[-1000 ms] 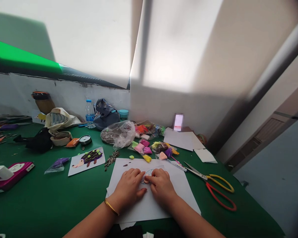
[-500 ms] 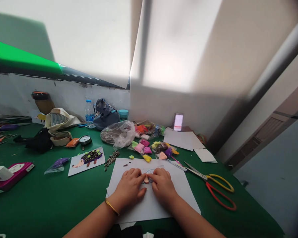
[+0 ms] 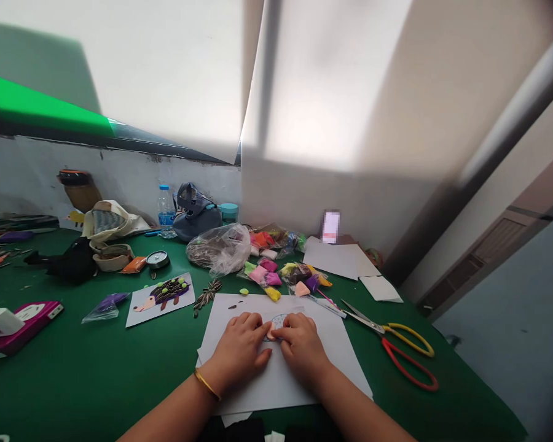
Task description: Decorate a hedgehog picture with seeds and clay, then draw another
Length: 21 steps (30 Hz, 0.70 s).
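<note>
A small flat piece of peach-coloured modelling clay (image 3: 270,333) lies on a blue line drawing (image 3: 279,320) on the white paper (image 3: 276,390) in front of me. My left hand (image 3: 240,345) comes at the clay from the left, index fingertip on its edge, other fingers curled and thumb held apart. From the right, the bent index finger of my right hand (image 3: 303,345) presses on the same piece. Between them the two hands pinch and flatten the clay. My fingers cover much of the drawing.
Scissors (image 3: 382,329) with yellow and red handles lie right of the paper. Behind it are bagged coloured clay (image 3: 263,274), seeds (image 3: 207,296) and a clear plastic bag (image 3: 221,248). A hedgehog picture card (image 3: 136,316) lies left, beyond it a magenta box (image 3: 32,331).
My right index finger has shifted slightly left over the clay, covering more of its lower part. More of the blue drawing shows above. My left hand stays almost in place.
</note>
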### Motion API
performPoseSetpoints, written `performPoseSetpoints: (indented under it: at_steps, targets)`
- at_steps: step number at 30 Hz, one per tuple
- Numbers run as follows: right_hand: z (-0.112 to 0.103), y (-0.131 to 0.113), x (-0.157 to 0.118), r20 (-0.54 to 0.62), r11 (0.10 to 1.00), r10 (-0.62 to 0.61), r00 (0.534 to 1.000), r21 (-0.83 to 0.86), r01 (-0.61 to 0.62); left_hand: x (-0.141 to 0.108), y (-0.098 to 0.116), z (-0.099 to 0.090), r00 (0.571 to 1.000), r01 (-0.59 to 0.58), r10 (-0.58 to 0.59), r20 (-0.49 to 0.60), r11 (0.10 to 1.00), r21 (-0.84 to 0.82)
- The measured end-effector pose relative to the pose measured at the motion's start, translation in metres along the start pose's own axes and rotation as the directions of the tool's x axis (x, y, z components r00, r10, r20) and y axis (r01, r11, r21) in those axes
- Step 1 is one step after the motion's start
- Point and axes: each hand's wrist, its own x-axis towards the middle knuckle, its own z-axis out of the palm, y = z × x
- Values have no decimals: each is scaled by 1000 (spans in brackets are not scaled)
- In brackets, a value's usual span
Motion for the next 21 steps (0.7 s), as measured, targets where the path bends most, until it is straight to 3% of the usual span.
performPoseSetpoints:
  at_steps: [14, 21]
  targets:
    - [-1, 1, 0, 7, 998, 20, 1000, 58, -20, 0, 0, 0, 1000, 2, -2, -1, 1000, -11]
    - [-4, 7, -2, -48, 990, 82, 995, 118, -76, 0, -1, -2, 1000, 8, -7, 18, 1000, -14]
